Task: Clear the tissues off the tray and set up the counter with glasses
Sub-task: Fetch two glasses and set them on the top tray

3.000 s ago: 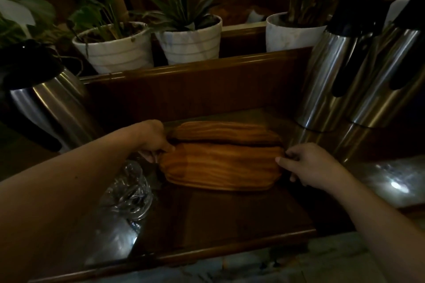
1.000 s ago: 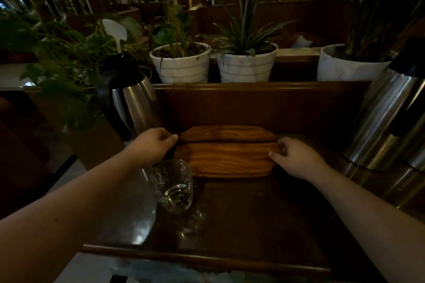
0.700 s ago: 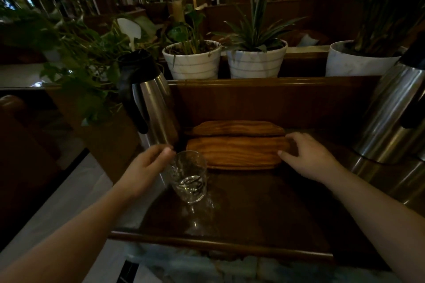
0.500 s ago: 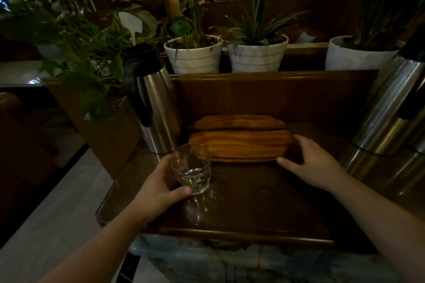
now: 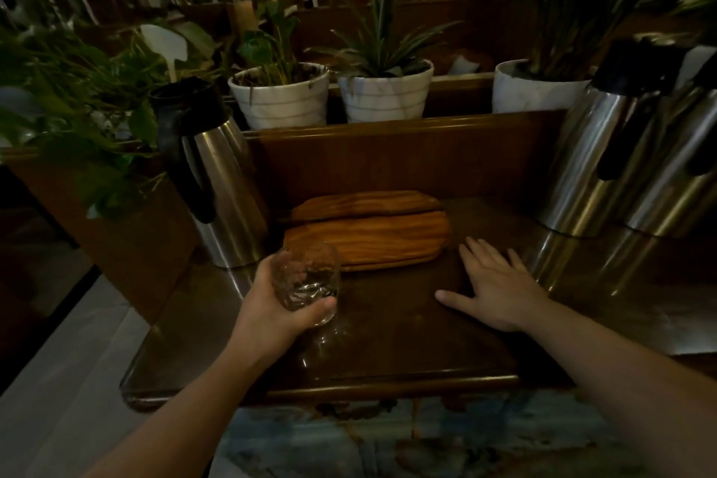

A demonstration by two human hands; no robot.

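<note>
My left hand (image 5: 271, 307) grips a clear drinking glass (image 5: 306, 281), held upright just above the dark wooden counter (image 5: 388, 341), in front of the left end of a wooden tray (image 5: 372, 241). The tray is light brown with wavy grain and lies against the back panel; a second wooden piece (image 5: 364, 202) leans behind it. My right hand (image 5: 496, 291) lies flat on the counter with fingers spread, right of the tray's front corner and not touching it. No tissues are visible.
A steel thermos jug (image 5: 217, 186) with a black handle stands at the counter's left rear. Two more steel jugs (image 5: 620, 159) stand at the right. White plant pots (image 5: 283, 97) sit on the ledge behind the back panel. Floor drops off left of the counter.
My left hand left the tray's end, reached the glass and closed on it, lifting it slightly. My right hand came off the tray and now rests flat on the counter.
</note>
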